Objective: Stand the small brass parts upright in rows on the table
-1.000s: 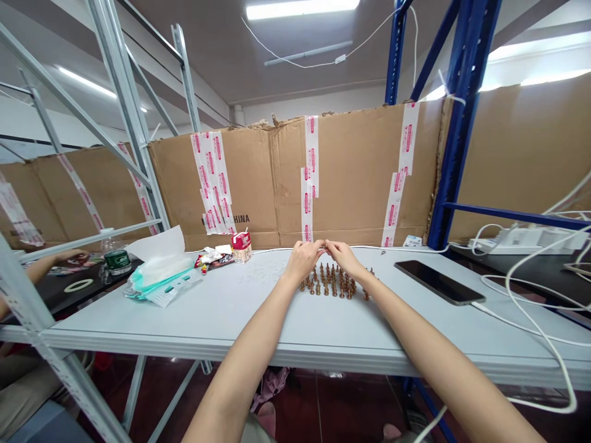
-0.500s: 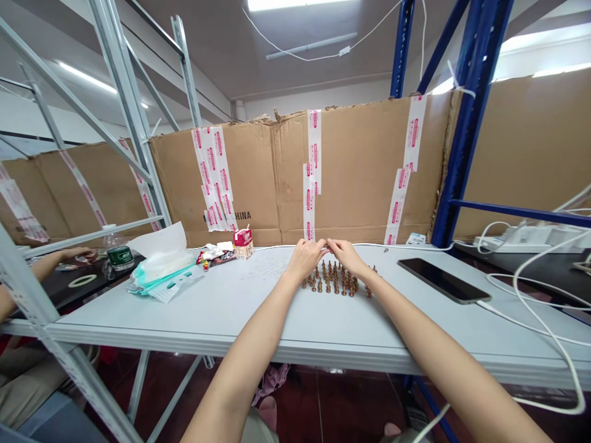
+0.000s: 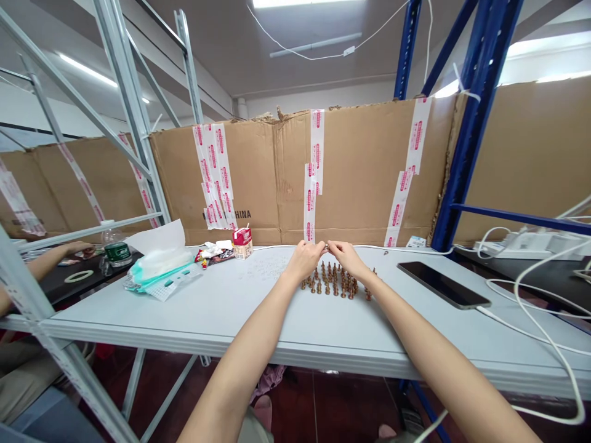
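My left hand (image 3: 305,258) and my right hand (image 3: 346,257) meet fingertip to fingertip over the back part of the grey table (image 3: 221,304). Both are closed in a pinch. A small thing shows faintly between the fingertips, too tiny to name. Below and between my wrists, several small brass-coloured screw-like pieces (image 3: 335,289) stand upright in rows. My right forearm hides some of them. Many tiny clear bits (image 3: 265,269) lie scattered to the left of my left hand.
A black phone (image 3: 443,284) with a white cable lies at the right. Further left are a red drink carton (image 3: 242,242), wrappers (image 3: 215,252) and a pile of teal-edged plastic packaging (image 3: 159,271). Cardboard (image 3: 360,178) walls the back. Another person's hand (image 3: 78,248) is at the far left.
My hands stay together in nearly the same place, fingertips still pinched. The view has shifted slightly; the standing brass pieces look unchanged.
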Available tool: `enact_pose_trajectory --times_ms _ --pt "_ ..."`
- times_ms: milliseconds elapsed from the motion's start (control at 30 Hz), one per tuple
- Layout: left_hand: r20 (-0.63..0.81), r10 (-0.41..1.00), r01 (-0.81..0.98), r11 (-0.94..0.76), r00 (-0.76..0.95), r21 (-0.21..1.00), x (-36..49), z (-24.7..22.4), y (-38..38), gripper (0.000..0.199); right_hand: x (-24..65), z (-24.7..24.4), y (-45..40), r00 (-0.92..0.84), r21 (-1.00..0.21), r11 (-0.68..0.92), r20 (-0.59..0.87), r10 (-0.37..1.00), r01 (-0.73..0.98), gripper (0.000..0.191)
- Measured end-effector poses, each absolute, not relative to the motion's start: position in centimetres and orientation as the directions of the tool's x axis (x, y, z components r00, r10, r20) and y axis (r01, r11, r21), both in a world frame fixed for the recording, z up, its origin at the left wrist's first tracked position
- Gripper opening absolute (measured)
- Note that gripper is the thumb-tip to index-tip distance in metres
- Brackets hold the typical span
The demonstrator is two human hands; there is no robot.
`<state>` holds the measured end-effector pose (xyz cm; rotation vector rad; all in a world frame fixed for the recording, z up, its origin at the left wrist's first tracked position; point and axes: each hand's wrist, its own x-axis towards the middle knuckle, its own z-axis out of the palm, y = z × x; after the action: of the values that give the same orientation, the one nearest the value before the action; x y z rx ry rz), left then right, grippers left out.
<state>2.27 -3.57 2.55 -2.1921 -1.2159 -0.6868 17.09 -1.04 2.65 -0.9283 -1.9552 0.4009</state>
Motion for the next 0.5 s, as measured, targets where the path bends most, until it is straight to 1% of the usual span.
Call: enact_pose_trajectory --times_ms 167,233,333,400,500 --pt "0.603 0.654 0.880 -0.432 0.456 -0.196 2.27 2.43 -3.35 0.041 17.23 2.40 -0.99 -0.281 -0.566 0.660 0.614 0.738 0.495 0.040" --pt "0.624 0.635 0.880 -0.428 0.456 -0.207 2.26 2.46 -3.41 0.039 17.39 2.30 -0.74 -0.266 -0.564 0.649 0.614 0.743 0.510 0.040" --pt "0.657 0.584 0.863 -0.452 0.477 -0.225 2.29 2.58 -3.60 0.034 17.49 2.21 -0.49 -0.292 -0.557 0.658 0.608 0.739 0.507 0.042" --pt "0.646 0.580 0.852 -0.466 0.496 -0.236 2.33 2.67 -3.71 0.030 17.40 2.18 -0.53 -0.320 -0.542 0.675 0.609 0.726 0.501 0.043" --pt "0.633 0.598 0.859 -0.452 0.492 -0.240 2.37 2.77 -3.84 0.032 17.17 2.21 -0.83 -0.310 -0.520 0.682 0.629 0.713 0.514 0.043"
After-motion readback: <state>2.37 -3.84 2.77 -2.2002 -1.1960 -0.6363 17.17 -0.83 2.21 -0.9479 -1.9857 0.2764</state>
